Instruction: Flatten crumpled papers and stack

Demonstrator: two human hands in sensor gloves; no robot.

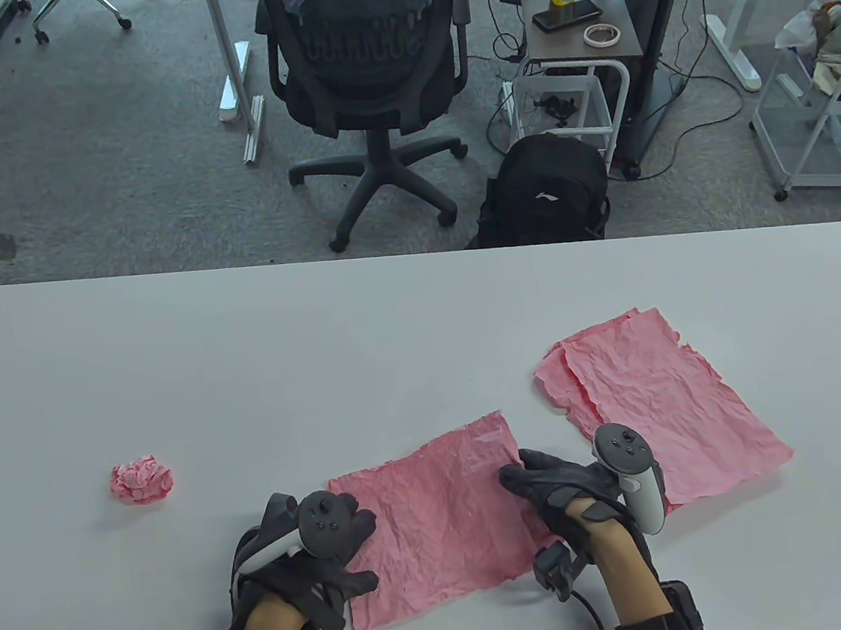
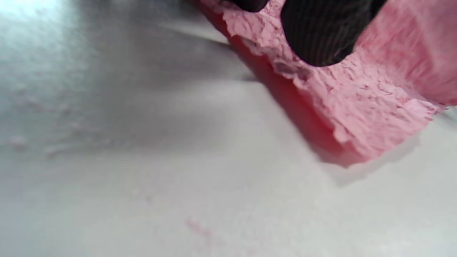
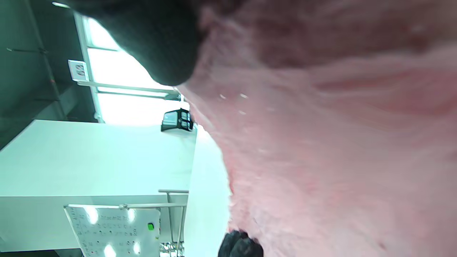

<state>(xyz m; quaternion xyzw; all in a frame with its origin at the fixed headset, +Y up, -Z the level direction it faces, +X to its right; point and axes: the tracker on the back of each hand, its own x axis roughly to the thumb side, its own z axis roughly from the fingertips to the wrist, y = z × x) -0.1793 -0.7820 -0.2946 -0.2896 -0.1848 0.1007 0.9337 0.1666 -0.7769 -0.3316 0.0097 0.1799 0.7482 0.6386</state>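
A flattened, still wrinkled pink sheet [image 1: 443, 517] lies on the white table [image 1: 317, 342] in front of me. My left hand [image 1: 360, 553] holds its left edge. In the left wrist view a black fingertip [image 2: 317, 35] sits on the sheet [image 2: 357, 107], whose edge is raised off the table. My right hand [image 1: 518, 474] grips the sheet's right edge with curled fingers. The right wrist view is filled by the sheet [image 3: 339, 142], with a dark finger [image 3: 160, 46] at the top. A stack of flattened pink sheets [image 1: 659, 409] lies to the right. A crumpled pink ball [image 1: 141, 481] sits far left.
Behind the table's far edge stand a black office chair [image 1: 368, 55], a black backpack [image 1: 543, 191] and a small cart [image 1: 578, 31] holding a bottle, a phone and a tape roll. Cables run from both my wrists off the near edge.
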